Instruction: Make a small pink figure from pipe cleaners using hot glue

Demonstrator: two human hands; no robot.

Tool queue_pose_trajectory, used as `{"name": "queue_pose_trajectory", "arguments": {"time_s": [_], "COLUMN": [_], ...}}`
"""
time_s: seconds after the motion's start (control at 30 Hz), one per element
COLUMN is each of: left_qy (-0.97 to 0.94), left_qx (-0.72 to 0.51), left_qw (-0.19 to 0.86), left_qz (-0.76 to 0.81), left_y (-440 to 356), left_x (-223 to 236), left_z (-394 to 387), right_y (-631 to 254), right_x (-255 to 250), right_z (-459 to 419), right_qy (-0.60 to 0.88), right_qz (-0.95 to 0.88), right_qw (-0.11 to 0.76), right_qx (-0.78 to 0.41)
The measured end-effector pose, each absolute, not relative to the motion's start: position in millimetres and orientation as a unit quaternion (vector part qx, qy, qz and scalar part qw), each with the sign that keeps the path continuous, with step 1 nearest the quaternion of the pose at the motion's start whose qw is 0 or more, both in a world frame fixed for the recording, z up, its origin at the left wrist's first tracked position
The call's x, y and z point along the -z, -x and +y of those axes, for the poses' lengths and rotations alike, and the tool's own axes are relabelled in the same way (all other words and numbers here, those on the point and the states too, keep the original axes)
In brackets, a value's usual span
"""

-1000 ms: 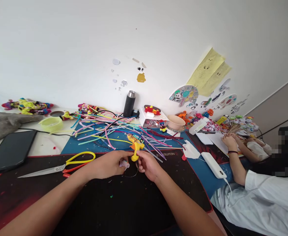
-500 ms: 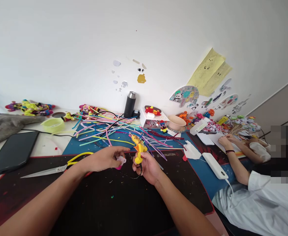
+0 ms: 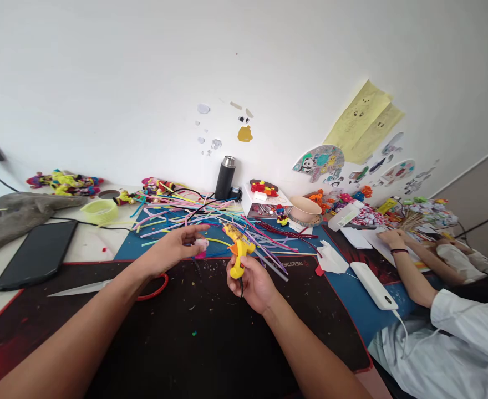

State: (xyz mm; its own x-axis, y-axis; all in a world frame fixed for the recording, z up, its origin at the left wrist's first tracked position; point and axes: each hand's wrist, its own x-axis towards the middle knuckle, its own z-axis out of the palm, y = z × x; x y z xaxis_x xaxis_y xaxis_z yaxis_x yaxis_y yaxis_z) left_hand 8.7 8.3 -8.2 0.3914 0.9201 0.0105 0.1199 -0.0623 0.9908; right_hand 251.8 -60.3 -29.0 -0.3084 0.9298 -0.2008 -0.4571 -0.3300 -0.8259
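My right hand is wrapped round a yellow hot glue gun, its nozzle pointing up and away from me. My left hand pinches a small fuzzy pink-and-white piece between thumb and fingers, just left of the glue gun and apart from it. Beneath my left forearm lie scissors; the blades and a red handle loop show, the middle is covered. Behind both hands spreads a loose pile of coloured pipe cleaners.
A black phone and a yellow-green container are on the left. A dark flask, a white box and a beige bowl stand along the wall. At right, a white power bank lies near another person's arm.
My left hand has risen and moved away from me with the fuzzy piece, uncovering more of the red scissor handle. The glue gun stays in my right hand. The view has shifted slightly.
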Motion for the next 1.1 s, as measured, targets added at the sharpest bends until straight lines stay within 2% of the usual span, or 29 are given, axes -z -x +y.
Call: {"name": "queue_pose_trajectory", "arguments": {"time_s": [0.13, 0.4, 0.83, 0.97, 1.1], "left_qy": [-0.597, -0.553, -0.572, -0.582, -0.589], "left_qx": [-0.418, -0.454, -0.445, -0.435, -0.428], "left_qw": [0.523, 0.512, 0.455, 0.437, 0.423], "left_qz": [0.442, 0.475, 0.518, 0.531, 0.539], "left_y": [-3.2, 5.1, 11.2, 11.4, 11.4], "left_x": [6.1, 5.9, 8.7, 7.1, 12.3], "left_z": [12.9, 19.1, 22.3, 21.8, 21.5], "right_y": [-249.2, -232.3, -208.7, -198.3, -203.1], "right_x": [33.0, 34.7, 13.2, 18.6, 21.8], "right_z": [-54.2, -40.0, 13.0, 18.3, 13.6], "right_qy": [0.335, 0.318, 0.200, 0.223, 0.261], "right_qz": [-0.351, -0.440, -0.346, -0.314, -0.357], "right_qw": [0.488, 0.432, 0.450, 0.457, 0.448], "right_qx": [-0.726, -0.720, -0.799, -0.802, -0.777]}}
